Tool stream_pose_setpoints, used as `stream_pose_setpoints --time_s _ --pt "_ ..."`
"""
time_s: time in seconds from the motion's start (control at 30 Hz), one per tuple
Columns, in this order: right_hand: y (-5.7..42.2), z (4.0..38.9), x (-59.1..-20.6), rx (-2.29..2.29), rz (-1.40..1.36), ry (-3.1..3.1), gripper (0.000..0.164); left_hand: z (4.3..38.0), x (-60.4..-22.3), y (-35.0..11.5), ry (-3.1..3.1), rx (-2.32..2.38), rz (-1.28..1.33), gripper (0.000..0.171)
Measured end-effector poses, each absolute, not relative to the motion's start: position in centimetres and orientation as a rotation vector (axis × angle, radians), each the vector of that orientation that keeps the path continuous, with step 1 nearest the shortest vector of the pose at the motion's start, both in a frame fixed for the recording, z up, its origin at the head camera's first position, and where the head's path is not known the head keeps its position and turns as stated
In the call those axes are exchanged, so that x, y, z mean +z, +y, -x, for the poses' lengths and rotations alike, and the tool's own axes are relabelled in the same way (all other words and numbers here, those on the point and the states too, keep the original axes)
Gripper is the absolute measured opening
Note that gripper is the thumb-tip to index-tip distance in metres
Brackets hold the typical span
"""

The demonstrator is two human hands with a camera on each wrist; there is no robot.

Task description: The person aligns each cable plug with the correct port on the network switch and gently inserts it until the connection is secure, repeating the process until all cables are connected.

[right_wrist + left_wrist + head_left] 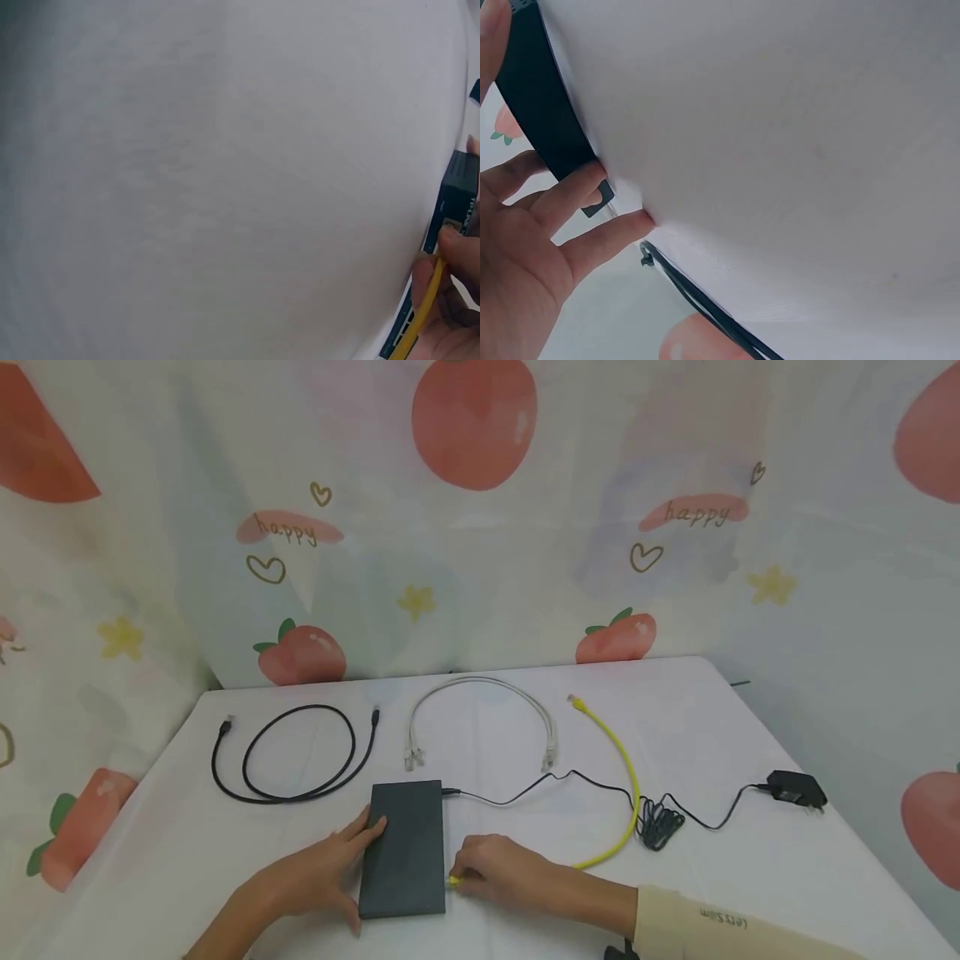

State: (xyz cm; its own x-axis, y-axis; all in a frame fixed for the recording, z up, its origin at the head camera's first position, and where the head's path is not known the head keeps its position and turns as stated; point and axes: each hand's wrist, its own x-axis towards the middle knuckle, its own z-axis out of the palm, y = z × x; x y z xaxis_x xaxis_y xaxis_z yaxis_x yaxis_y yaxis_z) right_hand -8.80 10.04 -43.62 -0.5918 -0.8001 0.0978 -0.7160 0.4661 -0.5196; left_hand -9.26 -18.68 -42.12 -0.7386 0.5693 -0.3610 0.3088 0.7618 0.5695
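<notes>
A flat dark network switch [405, 852] lies on the white table. My left hand [318, 870] rests along its left side, fingers fairly straight, a fingertip on the top edge and the thumb near the front corner. The left wrist view has these fingers [574, 195] against the dark case [544, 97]. At the switch's right side, my right hand [498, 866] pinches the plug end of a yellow Ethernet cable [628, 760]. The right wrist view puts that cable [427, 307] between thumb and fingers beside a row of ports; how far the plug sits in is hidden.
A coiled black cable [300, 797] lies back left, a grey-white Ethernet cable [480, 679] back centre. A thin black power cord [510, 799] runs from the switch to a bundle [660, 824] and a power adapter [795, 788] at right. Patterned cloth [480, 568] hangs behind.
</notes>
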Motion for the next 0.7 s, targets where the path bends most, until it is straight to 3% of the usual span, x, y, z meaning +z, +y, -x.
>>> stream_pose_setpoints --time_s 0.37,0.7 --pt "9.72 8.86 -43.71 -0.768 1.360 2.565 0.006 9.34 -41.95 -18.92 2.472 0.610 -0.705 0.120" --pt "9.84 8.91 -43.38 -0.812 1.138 2.514 0.008 9.00 -42.55 -18.68 2.468 0.680 -0.640 0.119"
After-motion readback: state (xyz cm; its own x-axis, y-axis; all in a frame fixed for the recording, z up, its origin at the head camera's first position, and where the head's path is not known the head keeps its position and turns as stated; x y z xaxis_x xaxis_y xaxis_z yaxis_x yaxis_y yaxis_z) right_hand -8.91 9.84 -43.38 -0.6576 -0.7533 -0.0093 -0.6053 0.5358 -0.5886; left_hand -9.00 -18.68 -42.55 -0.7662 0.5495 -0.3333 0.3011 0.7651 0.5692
